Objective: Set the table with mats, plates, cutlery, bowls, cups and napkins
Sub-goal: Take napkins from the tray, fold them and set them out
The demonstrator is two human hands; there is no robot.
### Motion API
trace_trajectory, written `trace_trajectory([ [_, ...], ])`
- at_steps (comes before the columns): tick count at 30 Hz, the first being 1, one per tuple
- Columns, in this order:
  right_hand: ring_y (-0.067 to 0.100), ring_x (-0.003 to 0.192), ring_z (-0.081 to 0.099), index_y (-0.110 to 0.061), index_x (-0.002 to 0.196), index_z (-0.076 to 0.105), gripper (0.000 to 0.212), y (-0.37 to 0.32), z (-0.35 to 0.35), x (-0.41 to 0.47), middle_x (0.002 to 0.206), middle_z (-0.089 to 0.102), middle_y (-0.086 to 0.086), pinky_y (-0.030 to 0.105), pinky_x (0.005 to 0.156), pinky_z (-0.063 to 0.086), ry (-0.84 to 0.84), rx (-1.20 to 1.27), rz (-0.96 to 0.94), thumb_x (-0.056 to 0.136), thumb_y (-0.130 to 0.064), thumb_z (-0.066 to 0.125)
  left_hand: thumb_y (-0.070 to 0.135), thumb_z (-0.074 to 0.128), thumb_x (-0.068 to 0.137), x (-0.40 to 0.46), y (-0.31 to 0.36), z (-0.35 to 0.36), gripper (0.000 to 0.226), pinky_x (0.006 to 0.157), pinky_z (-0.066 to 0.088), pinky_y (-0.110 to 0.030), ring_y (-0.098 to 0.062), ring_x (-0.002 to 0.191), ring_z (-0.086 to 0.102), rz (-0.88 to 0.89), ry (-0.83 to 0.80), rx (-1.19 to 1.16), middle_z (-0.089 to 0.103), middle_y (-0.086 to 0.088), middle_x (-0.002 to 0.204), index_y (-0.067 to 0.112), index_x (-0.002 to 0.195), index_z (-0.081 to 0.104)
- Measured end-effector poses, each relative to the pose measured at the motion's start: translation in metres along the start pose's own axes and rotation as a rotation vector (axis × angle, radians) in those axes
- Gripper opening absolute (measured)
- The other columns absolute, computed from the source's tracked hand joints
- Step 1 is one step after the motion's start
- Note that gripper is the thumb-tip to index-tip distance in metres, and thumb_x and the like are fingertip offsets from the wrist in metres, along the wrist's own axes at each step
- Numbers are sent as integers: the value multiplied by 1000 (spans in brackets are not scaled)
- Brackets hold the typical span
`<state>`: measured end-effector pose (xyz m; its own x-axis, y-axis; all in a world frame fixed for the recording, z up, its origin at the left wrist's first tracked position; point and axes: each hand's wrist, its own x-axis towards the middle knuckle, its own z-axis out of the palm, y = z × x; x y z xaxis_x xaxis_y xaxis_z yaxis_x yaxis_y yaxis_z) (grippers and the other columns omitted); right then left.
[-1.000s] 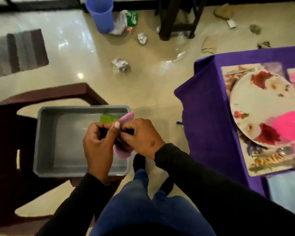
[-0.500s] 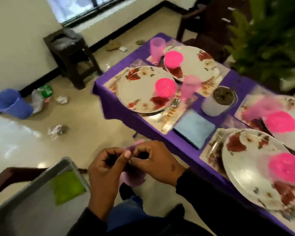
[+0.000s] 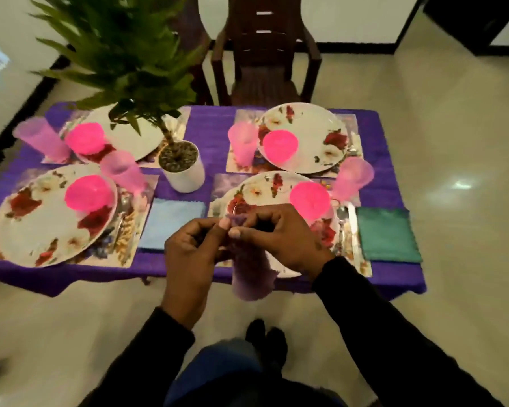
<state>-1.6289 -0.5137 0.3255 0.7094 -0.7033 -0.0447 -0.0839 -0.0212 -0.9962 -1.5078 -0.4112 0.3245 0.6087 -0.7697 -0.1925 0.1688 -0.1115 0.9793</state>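
Far-left cup: well to the left of your left hand and beyond it you have a translucent pink plastic tumbler, tilted in this wide view.
Near-left plate: left of your left hand lies a round, glossy white plate with red flower prints, on a rectangular printed mat; a smooth, bright pink bowl sits on its far side.
Blue napkin: just left of and beyond your left hand lies a flat, pale blue square of cloth on the purple tablecloth.
Potted plant: beyond your left hand stands a white cylindrical pot with pebbly soil and long green leaves.
Left hand: your fingers curl in and your thumb pinches the top edge of the purple napkin.
Purple napkin: it hangs between your hands as a soft, fuzzy, loosely bunched cloth over the table's near edge.
Right hand: your fingers are curled, thumb and forefinger nipping the same top edge, touching your left thumb.
Near-right plate: directly beyond your hands, round with a floral print, partly hidden by them.
Green napkin: right of your right hand lies a flat, dark green square with a slight sheen.
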Motion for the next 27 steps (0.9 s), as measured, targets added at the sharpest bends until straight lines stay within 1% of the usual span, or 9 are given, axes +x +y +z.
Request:
trace_trajectory([
  [2, 9, 63, 56, -2, 73, 68, 17, -2, -20, -6, 64, 65, 3, 27, 61, 48, 51, 23, 23, 86, -9, 75, 24, 66, 93, 10, 1, 19, 19, 63, 61, -33, -22, 79, 73, 4, -46, 31, 77, -12, 90, 9, 98, 75],
  [5, 5, 66, 59, 5, 86, 71, 11, -6, -43, -20, 71, 68, 1, 19, 64, 48, 98, -1, 79, 88, -6, 72, 17, 64, 97, 22, -1, 41, 15, 63, 58, -28, -21, 80, 73, 5, -120, 32, 77, -10, 90, 8, 99, 76],
  [8, 5, 70, 60, 1, 94, 74, 9, -5, -70, -33, 77, 70, 4, 19, 66, 49, 128, -42, 138, 90, -6, 70, 16, 66, 96, 29, -8, 68, 12, 63, 58, -28, -18, 77, 72, -10, -175, 4, 78, -8, 87, 10, 94, 77],
  [9, 6, 71, 60, 0, 94, 74, 9, -4, -80, -36, 78, 70, 7, 21, 67, 50, 153, -55, 149, 90, -7, 69, 17, 66, 95, 32, -10, 79, 13, 62, 58, -28, -17, 75, 71, -14, -198, 1, 78, -6, 85, 10, 93, 77],
  [13, 9, 69, 59, 2, 87, 74, 8, 2, -109, -41, 75, 69, 6, 23, 68, 49, 286, -36, 150, 88, -6, 72, 18, 67, 93, 32, -13, 114, 12, 59, 55, -27, -14, 71, 69, -29, -238, -33, 76, -2, 79, 10, 88, 75],
  [16, 12, 72, 62, 1, 88, 74, 8, 7, -133, -44, 79, 71, 9, 23, 68, 51, 348, 28, 145, 87, -6, 73, 18, 66, 95, 34, -12, 144, 13, 59, 55, -26, -14, 72, 70, -24, -271, -27, 76, -3, 82, 11, 90, 75],
  [20, 15, 71, 63, -4, 86, 74, 7, 15, -172, -43, 78, 71, 8, 26, 66, 53, 421, 99, 111, 87, -11, 73, 19, 65, 97, 43, -11, 185, 14, 62, 55, -29, -16, 73, 67, -19, -272, 10, 74, -4, 80, 12, 89, 75],
  [23, 13, 65, 58, -1, 85, 71, 11, 27, -213, -44, 73, 68, 6, 23, 58, 48, 496, 135, 83, 90, -11, 71, 16, 66, 95, 43, -8, 224, 12, 62, 56, -29, -16, 71, 67, 14, -242, 24, 73, -4, 78, 11, 89, 75],
  [27, 12, 65, 58, 1, 85, 70, 13, 31, -285, -48, 73, 68, 7, 23, 59, 50, 534, 157, 68, 90, -10, 70, 10, 69, 93, 31, -2, 279, 8, 68, 59, -36, -20, 70, 68, 67, -140, 59, 73, -9, 78, 4, 91, 73],
])
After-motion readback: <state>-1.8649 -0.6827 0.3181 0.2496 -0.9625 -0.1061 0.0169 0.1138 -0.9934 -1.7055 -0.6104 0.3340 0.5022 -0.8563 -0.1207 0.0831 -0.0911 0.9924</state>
